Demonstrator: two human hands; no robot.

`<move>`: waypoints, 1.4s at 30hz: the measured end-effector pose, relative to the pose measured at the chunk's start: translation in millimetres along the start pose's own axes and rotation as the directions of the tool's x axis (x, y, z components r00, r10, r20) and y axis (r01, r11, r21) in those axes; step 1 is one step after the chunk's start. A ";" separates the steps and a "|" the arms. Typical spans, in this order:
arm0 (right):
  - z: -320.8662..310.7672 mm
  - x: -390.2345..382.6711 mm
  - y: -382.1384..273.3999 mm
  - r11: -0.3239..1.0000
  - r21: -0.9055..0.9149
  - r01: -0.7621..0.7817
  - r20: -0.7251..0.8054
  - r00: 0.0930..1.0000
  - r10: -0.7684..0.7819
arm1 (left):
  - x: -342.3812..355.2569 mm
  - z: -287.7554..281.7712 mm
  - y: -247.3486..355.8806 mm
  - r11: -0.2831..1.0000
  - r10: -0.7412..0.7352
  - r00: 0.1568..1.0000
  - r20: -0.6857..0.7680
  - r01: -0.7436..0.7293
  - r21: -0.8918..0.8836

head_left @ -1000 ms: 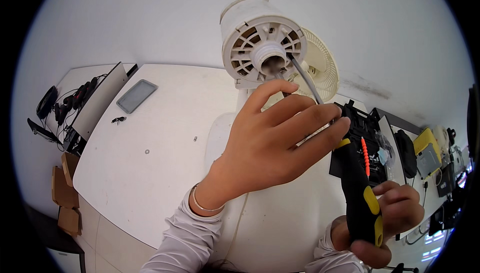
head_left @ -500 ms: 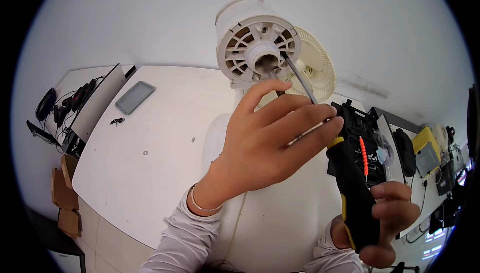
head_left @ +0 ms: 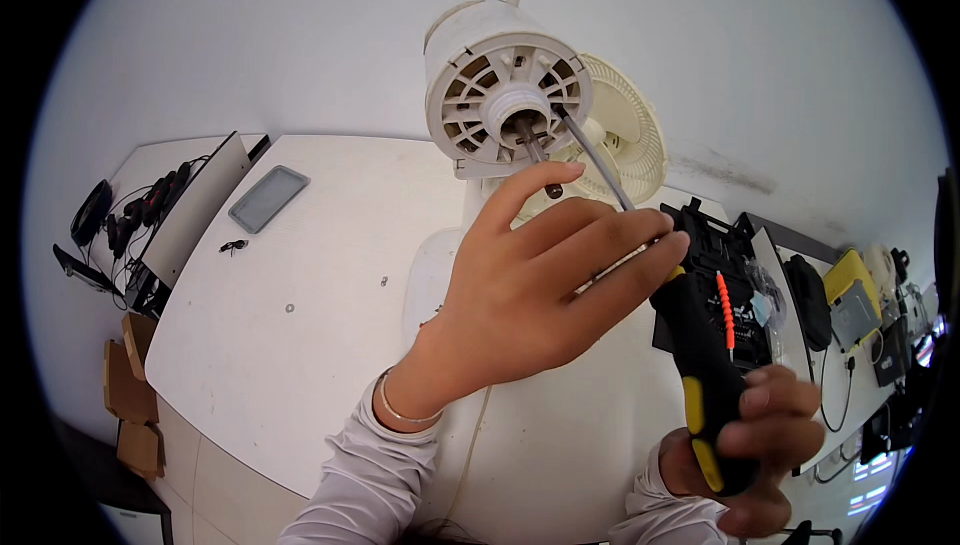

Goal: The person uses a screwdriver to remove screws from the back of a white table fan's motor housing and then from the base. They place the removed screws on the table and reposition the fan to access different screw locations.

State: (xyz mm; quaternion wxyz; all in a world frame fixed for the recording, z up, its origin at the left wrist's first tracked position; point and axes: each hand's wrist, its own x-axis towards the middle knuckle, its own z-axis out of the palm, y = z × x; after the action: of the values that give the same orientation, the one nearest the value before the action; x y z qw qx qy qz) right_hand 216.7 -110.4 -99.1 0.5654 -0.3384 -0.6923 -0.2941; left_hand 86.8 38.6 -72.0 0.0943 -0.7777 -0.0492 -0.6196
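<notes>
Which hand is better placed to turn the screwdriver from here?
Probably the right hand: it curls around the handle of the screwdriver. The left hand is farther forward, by the shaft, nearer the white fan housing.

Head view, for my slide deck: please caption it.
Black-and-yellow screwdriver at a slotted fan housing, left hand at its shaft, right hand on its handle.

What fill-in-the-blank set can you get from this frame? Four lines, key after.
1. The right hand grips the screwdriver by its ____.
2. Besides black, that gripped part is coloured ____.
3. The left hand has a thin bracelet round its ____.
4. The grey rectangular tray lies on a white ____.

Missing words: handle; yellow; wrist; table.
</notes>
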 end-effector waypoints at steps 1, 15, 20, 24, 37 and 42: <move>-7.1 1.6 -0.6 0.999 0.035 0.038 0.068 0.997 -0.040 | 1.5 1.9 0.2 1.000 -0.003 1.000 -0.018 0.003 -0.016; -12.0 10.0 -14.1 0.998 0.016 -0.068 0.169 0.983 0.064 | 0.7 1.8 2.1 1.000 0.002 1.000 -0.012 -0.002 -0.002; 26.6 25.0 -24.5 0.981 0.031 -0.192 -0.086 0.977 0.194 | 2.1 5.5 1.8 0.999 0.035 0.999 -0.015 -0.035 0.011; -1.0 16.0 -12.6 0.987 0.146 -0.061 -0.027 0.997 0.065 | 1.0 6.7 0.7 0.997 0.077 0.997 -0.033 -0.076 0.019; 11.7 10.3 -9.6 0.999 -0.006 -0.045 -0.062 0.997 0.044 | 0.4 1.6 11.0 0.992 0.060 0.998 0.004 -0.060 0.112; -3.4 5.1 -7.6 1.000 -0.024 -0.019 -0.054 0.998 0.017 | 9.0 -17.7 34.9 0.993 0.104 0.979 0.176 -0.112 0.035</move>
State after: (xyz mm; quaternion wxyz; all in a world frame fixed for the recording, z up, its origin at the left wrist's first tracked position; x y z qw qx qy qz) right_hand 212.0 -117.0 -93.6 0.5823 -0.3434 -0.6702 -0.3063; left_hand 78.7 0.5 -62.5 0.1406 -0.8279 -0.0288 -0.5422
